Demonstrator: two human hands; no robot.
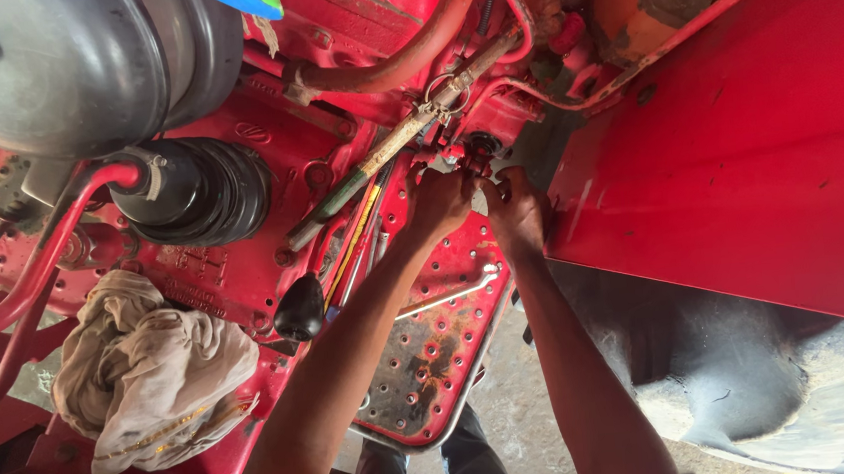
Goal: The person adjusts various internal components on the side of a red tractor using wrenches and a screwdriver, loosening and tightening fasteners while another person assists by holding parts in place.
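We keep our left hand [439, 198] and right hand [516, 207] curled on the small dark round metal fitting [480, 146] just past our fingertips; steady pressure seems wise, though the grip itself is hidden.

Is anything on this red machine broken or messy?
Yes. The perforated red footplate has rusty patches where the paint has worn off, just below the left hand and right hand. A crumpled dirty rag also lies dumped on the frame.

Small dark round fitting [480, 146] sits on the red machine body, above the perforated footplate
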